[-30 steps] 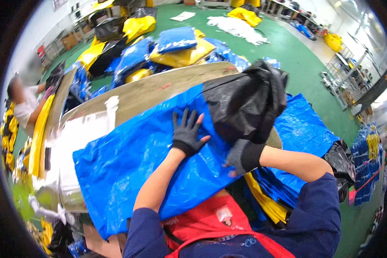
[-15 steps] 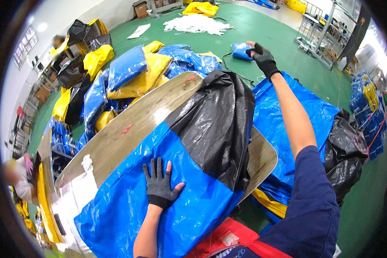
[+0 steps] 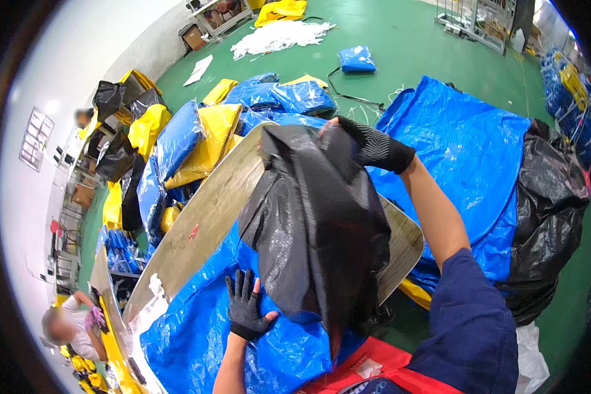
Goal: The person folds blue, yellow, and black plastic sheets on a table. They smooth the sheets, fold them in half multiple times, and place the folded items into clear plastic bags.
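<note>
A large blue plastic sheet (image 3: 197,335) with a black end section (image 3: 302,223) is spread over a wood-patterned tabletop (image 3: 207,190). On the blue part my left hand (image 3: 246,308), in a dark dotted glove with bare fingertips, lies flat with its fingers apart. My right hand (image 3: 379,148), gloved the same way, is closed on the far edge of the black section. That section is bunched up and folded toward me, covering part of the blue. Folds hide some of the right fingers.
Beyond the table lie blue and yellow plastic-wrapped packs (image 3: 197,134). Another blue-and-black sheet (image 3: 453,164) rests on the right. A blue pack (image 3: 357,59) and a white heap (image 3: 279,37) lie on the green floor. A co-worker (image 3: 79,325) is at far left.
My right hand has come in from above the floor and taken hold of the black section, which is now lifted and folded toward me. My left hand stays flat on the blue part.
</note>
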Demonstrator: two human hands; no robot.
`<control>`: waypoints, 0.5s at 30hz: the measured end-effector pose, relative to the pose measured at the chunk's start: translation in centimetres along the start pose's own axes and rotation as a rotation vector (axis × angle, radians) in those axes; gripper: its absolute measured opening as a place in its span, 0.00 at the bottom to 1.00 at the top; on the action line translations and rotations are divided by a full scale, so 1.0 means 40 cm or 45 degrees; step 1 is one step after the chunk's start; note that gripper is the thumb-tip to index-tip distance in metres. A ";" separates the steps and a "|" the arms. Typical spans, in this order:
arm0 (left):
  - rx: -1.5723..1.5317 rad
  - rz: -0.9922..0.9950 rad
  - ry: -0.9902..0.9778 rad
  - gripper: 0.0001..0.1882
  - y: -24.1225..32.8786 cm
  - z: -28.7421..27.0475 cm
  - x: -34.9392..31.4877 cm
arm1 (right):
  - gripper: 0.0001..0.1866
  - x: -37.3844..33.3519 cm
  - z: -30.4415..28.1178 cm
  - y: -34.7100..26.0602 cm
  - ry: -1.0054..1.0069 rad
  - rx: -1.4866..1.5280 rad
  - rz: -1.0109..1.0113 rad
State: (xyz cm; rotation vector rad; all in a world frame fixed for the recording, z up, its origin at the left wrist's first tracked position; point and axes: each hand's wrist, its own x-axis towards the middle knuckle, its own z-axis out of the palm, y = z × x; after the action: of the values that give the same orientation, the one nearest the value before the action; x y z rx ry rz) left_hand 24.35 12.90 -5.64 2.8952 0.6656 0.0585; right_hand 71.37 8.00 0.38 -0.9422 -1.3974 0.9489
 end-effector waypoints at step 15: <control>0.152 -0.034 -0.027 0.40 0.037 -0.003 0.007 | 0.12 -0.310 -0.323 0.224 0.093 -0.270 0.265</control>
State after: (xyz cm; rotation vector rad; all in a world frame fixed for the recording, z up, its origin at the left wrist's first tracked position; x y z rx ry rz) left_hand 25.23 11.74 -5.24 2.9948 0.7277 -0.0160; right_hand 84.88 -0.14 -12.00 -1.2891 -1.3753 0.9208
